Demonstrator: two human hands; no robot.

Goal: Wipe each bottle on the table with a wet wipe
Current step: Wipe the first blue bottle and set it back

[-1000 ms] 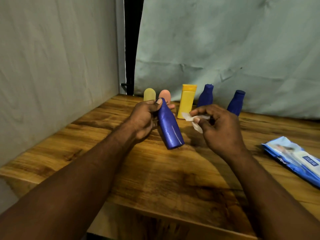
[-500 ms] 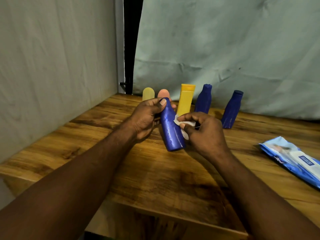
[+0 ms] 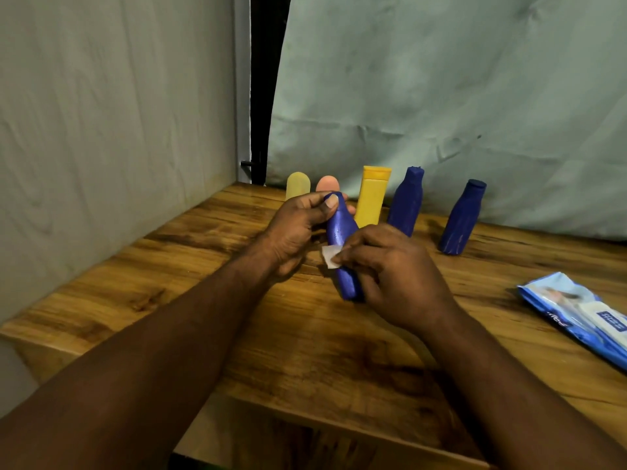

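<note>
The fingers (image 3: 330, 202) of the left hand (image 3: 291, 232) are curled round the neck and cap end of the held blue bottle (image 3: 341, 228), with the thumb lying along the top by the cap. The fingers of the right hand (image 3: 397, 276) are bent and pinch a small white wet wipe (image 3: 328, 256), pressing it against the middle of the bottle's body. A corner of the wipe shows at the fingertips; the rest is hidden under the hand.

The held blue bottle is tilted, cap end away and leftward, base toward the camera. It sits over the centre of the wooden tabletop (image 3: 305, 351). Whether its base touches the wood cannot be told.

Behind the hands, a row of bottles stands upright along the far edge. From the left they are:
- a pale yellow bottle (image 3: 298, 184);
- a peach bottle (image 3: 327, 182), partly hidden by the left hand;
- a yellow bottle (image 3: 373, 198);
- a second blue bottle (image 3: 405, 201);
- a third blue bottle (image 3: 463, 215), set a little apart.

A blue and white wipes pack (image 3: 576, 317) lies flat near the right edge, well apart from the hands. A pale cloth backdrop (image 3: 441, 96) hangs behind the tabletop.
</note>
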